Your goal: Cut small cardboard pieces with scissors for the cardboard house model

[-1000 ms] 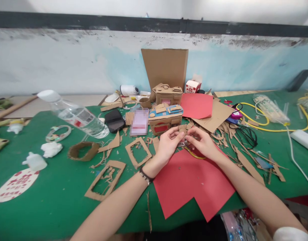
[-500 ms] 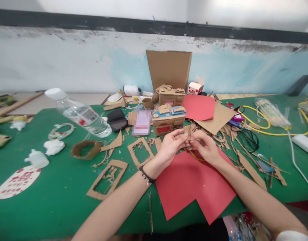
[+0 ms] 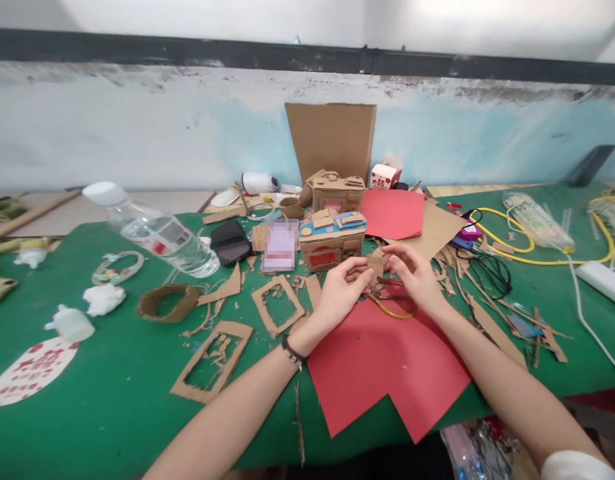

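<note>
Both hands met over the far edge of the large red paper sheet (image 3: 382, 363), above the green worktop (image 3: 112, 400). The left hand (image 3: 340, 293) and the right hand (image 3: 412, 277) each had their grip pinched together on a small cardboard piece (image 3: 375, 265), held between the fingertips of both, thumbs toward the person. The piece sat just in front of the cardboard model (image 3: 332, 240) with the blue top and red window, not touching it as far as could be told. A dark beaded bracelet (image 3: 292, 351) circled the left wrist.

Under the hands a yellow loop (image 3: 395, 312) lay on the red sheet. To the left lay two cut-out cardboard frames (image 3: 212, 360), a cardboard ring (image 3: 167, 301), a tilted clear water bottle (image 3: 155, 230) with a white cap, and a black phone (image 3: 230, 241). A second cardboard model (image 3: 337, 190) stood behind the first, and behind that an upright cardboard panel (image 3: 332, 137) leaned at the wall. A smaller red sheet (image 3: 393, 213) lay beside the models. To the right were cardboard strips (image 3: 492, 327), black scissors (image 3: 490, 272) and yellow tubing (image 3: 547, 257). White crumpled scraps (image 3: 102, 298) lay at the far left
</note>
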A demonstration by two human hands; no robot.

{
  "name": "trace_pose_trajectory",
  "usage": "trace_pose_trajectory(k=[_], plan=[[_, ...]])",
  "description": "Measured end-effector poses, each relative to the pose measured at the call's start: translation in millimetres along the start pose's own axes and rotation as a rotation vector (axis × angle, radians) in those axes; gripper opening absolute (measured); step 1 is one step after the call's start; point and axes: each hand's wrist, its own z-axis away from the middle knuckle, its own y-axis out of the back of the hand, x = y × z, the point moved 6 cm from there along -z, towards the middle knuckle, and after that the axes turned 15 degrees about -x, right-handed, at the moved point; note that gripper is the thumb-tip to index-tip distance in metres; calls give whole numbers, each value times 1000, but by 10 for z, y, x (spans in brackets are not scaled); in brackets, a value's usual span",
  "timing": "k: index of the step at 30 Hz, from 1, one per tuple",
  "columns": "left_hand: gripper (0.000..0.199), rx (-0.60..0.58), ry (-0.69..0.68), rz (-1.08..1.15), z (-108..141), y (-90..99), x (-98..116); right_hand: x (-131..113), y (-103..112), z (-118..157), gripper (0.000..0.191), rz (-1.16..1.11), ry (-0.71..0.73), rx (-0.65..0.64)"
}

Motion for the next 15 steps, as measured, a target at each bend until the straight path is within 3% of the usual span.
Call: trace_pose_trajectory(k=[8,15], plan=[[25,19,-72,-284,40,15,138,119,-138,73,34,2,-95,-135],[28,-77,-60,-239,-2,-2,109,23,-128,58,19,483,108,-246]])
